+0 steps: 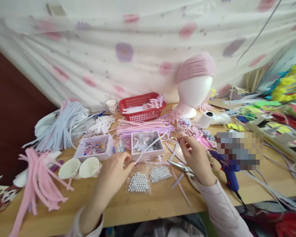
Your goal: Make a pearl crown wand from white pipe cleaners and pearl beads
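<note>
My left hand (118, 168) pinches the near end of a thin white strip (150, 144), which slants up and away over a white box (148, 152) of silvery pieces. To the right, my right hand (191, 153) has its thumb and fingertips drawn together, near the strip's far end; what they hold, if anything, is too small to make out. Scissors (182, 165) lie beneath that hand, beside a short grey strip (177, 181). Between my hands are two clear bags of pearl-like beads (138, 182), and farther left sits a pale box of coloured gems (93, 148).
Behind stand a red basket (143, 108) and a white foam head (194, 89) in a pink cap. Bundles of pink (39, 184) and pale blue fuzzy stems (61, 126) lie left, near paper cups (88, 168). A blue glue gun (230, 174) and cables are right.
</note>
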{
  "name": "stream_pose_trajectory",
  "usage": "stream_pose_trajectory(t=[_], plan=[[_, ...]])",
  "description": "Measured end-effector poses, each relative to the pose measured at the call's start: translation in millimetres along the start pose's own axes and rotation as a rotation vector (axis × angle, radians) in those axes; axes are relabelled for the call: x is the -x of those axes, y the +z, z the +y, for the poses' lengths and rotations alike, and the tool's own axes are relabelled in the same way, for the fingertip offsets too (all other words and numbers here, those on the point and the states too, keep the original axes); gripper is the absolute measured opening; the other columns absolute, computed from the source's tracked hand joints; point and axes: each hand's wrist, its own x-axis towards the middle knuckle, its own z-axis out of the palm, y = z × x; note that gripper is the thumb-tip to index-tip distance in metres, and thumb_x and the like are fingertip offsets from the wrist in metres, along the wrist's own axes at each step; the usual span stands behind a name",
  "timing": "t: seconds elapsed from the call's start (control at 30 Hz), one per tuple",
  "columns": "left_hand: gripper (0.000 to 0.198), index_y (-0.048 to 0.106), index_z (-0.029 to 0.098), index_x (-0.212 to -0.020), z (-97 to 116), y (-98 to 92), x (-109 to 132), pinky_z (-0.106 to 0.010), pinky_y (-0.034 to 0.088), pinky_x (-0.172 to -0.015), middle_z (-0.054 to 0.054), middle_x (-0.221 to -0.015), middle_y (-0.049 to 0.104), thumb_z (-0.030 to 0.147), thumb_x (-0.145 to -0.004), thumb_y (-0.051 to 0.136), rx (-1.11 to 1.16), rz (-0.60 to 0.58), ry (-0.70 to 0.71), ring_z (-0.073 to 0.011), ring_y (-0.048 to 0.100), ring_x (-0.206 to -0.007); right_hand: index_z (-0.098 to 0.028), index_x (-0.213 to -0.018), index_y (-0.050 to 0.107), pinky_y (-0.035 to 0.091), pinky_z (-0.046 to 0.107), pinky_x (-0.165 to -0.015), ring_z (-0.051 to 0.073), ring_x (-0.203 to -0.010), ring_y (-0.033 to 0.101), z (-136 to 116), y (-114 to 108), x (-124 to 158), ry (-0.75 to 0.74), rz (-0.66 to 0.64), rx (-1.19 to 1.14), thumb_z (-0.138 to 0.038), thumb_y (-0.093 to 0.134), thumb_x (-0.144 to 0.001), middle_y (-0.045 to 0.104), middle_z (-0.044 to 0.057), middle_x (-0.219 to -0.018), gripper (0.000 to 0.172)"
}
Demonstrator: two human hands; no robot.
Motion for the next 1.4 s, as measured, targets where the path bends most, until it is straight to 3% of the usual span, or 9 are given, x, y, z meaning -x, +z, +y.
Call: stream_pose_trajectory(t=[0.17, 0.4, 0.6, 0.77, 0.87, 1.07, 1.2, 1.27, 1.4], plan=[[0.016, 0.069, 0.019, -0.079, -12.8, 39.0, 9.8, -0.035, 0.043, -0.079, -0.012, -0.091, 0.075, 0.021, -0.086, 0.055, -0.002, 0.003, -0.05, -0.0288, 0.067, -0.091, -0.017, -0.094, 0.065, 0.045, 0.028, -0.062, 0.019, -0.062, 0.061, -16.6, -18.9, 25.9, -0.061, -0.018, -0.145, -0.03, 0.047, -0.093, 0.069, 0.005, -0.074, 0.022], [0.035, 0.066, 0.02, -0.084, -10.6, -0.3, 5.3, -0.028, 0.041, -0.06, 0.002, -0.056, 0.061, 0.032, -0.097, 0.036, 0.168, 0.059, -0.024, -0.0193, 0.061, -0.057, -0.019, -0.088, 0.066, 0.046, 0.028, -0.065, 0.019, -0.073, 0.064, -38.1, -43.3, 32.8, -0.373, -0.191, -0.127, -0.024, 0.049, -0.096, 0.069, 0.006, -0.081, 0.02], [0.025, 0.074, 0.022, -0.086, 22.9, 4.4, 14.9, -0.035, 0.048, -0.091, -0.008, -0.108, 0.072, 0.028, -0.09, 0.05, 0.467, 0.268, 0.218, -0.0238, 0.065, -0.103, -0.019, -0.089, 0.065, 0.046, 0.03, -0.067, 0.02, -0.077, 0.063, -62.7, -40.2, 33.8, -0.516, -0.196, -0.097, -0.022, 0.049, -0.098, 0.067, 0.006, -0.081, 0.019], [0.024, 0.077, 0.023, -0.092, 27.7, 27.0, 28.0, -0.034, 0.052, -0.082, -0.007, -0.092, 0.075, 0.025, -0.091, 0.053, 0.584, 0.262, 0.222, -0.0229, 0.068, -0.088, -0.019, -0.093, 0.063, 0.043, 0.027, -0.062, 0.017, -0.07, 0.061, -68.8, -29.5, 39.3, -0.473, -0.194, -0.172, -0.023, 0.048, -0.099, 0.065, 0.005, -0.08, 0.017], [0.022, 0.077, 0.022, -0.091, 15.0, 25.8, 30.7, -0.029, 0.052, -0.072, -0.006, -0.086, 0.073, 0.024, -0.09, 0.056, 0.662, 0.193, 0.203, -0.0202, 0.067, -0.078, -0.02, -0.093, 0.063, 0.047, 0.026, -0.067, 0.016, -0.073, 0.062, -66.6, -35.7, 37.8, -0.431, -0.332, -0.334, -0.026, 0.047, -0.1, 0.065, 0.004, -0.081, 0.019], [0.019, 0.077, 0.022, -0.085, 0.1, 15.5, 35.8, -0.026, 0.05, -0.067, -0.005, -0.08, 0.071, 0.023, -0.089, 0.059, 0.729, 0.014, 0.26, -0.0177, 0.064, -0.072, -0.024, -0.119, 0.063, 0.046, 0.041, -0.102, 0.026, -0.12, 0.059, -66.4, -59.3, 23.2, -0.328, -0.603, -0.529, -0.047, 0.041, -0.1, 0.065, 0.01, -0.123, 0.037], [0.02, 0.078, 0.025, -0.089, 1.4, 11.2, 38.5, -0.028, 0.05, -0.071, -0.004, -0.081, 0.07, 0.024, -0.091, 0.058, 0.659, 0.06, 0.34, -0.0183, 0.064, -0.075, -0.024, -0.14, 0.043, 0.056, 0.032, -0.076, 0.02, -0.091, 0.07, -72.5, -54.6, 17.0, -0.157, -1.262, -0.745, -0.052, 0.055, -0.093, 0.067, 0.011, -0.114, 0.056], [0.021, 0.079, 0.026, -0.087, -0.8, 8.0, 39.0, -0.027, 0.05, -0.068, -0.003, -0.077, 0.069, 0.024, -0.091, 0.059, 0.639, 0.068, 0.369, -0.0175, 0.063, -0.071, -0.026, -0.145, 0.031, 0.051, 0.022, -0.056, 0.013, -0.068, 0.068, -74.9, -48.1, 16.9, -0.047, -1.482, -0.857, -0.05, 0.055, -0.093, 0.066, 0.007, -0.102, 0.062], [0.018, 0.081, 0.028, -0.084, -8.7, 3.9, 38.6, -0.026, 0.05, -0.064, -0.003, -0.073, 0.07, 0.024, -0.087, 0.064, 0.653, 0.051, 0.378, -0.0175, 0.064, -0.068, -0.022, -0.135, 0.034, 0.032, 0.015, -0.043, 0.005, -0.045, 0.041, -74.9, -35.8, 22.6, 0.02, -1.436, -0.934, -0.043, 0.053, -0.097, 0.057, -0.005, -0.073, 0.047]])
